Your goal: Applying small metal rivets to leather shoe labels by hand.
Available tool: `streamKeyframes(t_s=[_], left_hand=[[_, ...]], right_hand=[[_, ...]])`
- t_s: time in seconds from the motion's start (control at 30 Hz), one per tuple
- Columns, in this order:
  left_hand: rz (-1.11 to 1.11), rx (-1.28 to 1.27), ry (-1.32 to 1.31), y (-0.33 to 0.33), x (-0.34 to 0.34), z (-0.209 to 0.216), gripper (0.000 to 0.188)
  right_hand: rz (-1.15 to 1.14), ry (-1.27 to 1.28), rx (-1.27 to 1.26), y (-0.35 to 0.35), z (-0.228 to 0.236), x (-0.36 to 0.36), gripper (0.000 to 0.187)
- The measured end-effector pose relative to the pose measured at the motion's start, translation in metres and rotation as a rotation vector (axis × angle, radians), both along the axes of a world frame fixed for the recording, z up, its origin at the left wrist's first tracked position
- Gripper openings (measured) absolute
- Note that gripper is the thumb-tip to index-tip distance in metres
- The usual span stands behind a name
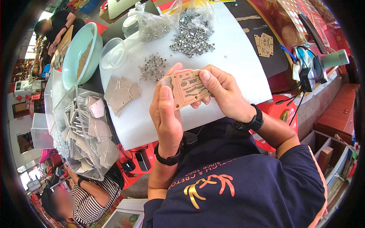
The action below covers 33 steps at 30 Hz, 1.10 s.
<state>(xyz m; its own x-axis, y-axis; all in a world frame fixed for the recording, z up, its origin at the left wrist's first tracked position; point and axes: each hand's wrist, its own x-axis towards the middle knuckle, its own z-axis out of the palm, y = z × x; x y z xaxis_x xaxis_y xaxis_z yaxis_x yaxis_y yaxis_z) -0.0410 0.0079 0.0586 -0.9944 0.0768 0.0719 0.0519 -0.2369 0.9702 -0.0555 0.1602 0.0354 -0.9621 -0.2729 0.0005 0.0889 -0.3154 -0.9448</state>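
Above the white foam sheet [243,72], a tan printed plaque [189,91] with a wavy edge and small corner holes is held between both my hands. My right hand [228,93] pinches its right side, thumb on the printed face and fingers behind. Along the left edge, my left hand [166,114] grips it with the thumb upright in front. Just beyond lies a small heap of metal studs [153,67], with a bigger pile of studs [192,41] farther back, spilling from a clear plastic bag. Blank grey-beige plates [121,95] lie loosely stacked to the left.
A clear bin [61,125] full of plates stands at the left, below a pale green basin [97,45]. Near it are a clear round tub [113,53] and a red stool. Finished-looking printed plaques [263,44], cables and a green bottle [334,59] are at right. Two people sit at left.
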Motion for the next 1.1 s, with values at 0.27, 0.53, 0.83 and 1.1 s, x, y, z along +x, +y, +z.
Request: streamKeyframes(t_s=[0.27, 0.53, 0.83, 1.1], left_hand=[[0.020, 0.031, 0.044, 0.003, 0.003, 0.002, 0.048], [-0.054, 0.089, -0.001, -0.001, 0.003, -0.001, 0.047], [0.051, 0.024, -0.004, 0.001, 0.003, -0.013, 0.040], [0.091, 0.119, -0.003, -0.002, 0.002, -0.016, 0.025]], right_hand=[[0.206, -0.257, -0.411, 0.003, -0.007, -0.005, 0.046], [0.028, -0.087, -0.025, 0.004, -0.004, -0.005, 0.037], [-0.157, 0.022, 0.263, -0.008, 0.006, 0.000, 0.031], [-0.118, 0.032, 0.226, -0.016, 0.010, 0.003, 0.027]])
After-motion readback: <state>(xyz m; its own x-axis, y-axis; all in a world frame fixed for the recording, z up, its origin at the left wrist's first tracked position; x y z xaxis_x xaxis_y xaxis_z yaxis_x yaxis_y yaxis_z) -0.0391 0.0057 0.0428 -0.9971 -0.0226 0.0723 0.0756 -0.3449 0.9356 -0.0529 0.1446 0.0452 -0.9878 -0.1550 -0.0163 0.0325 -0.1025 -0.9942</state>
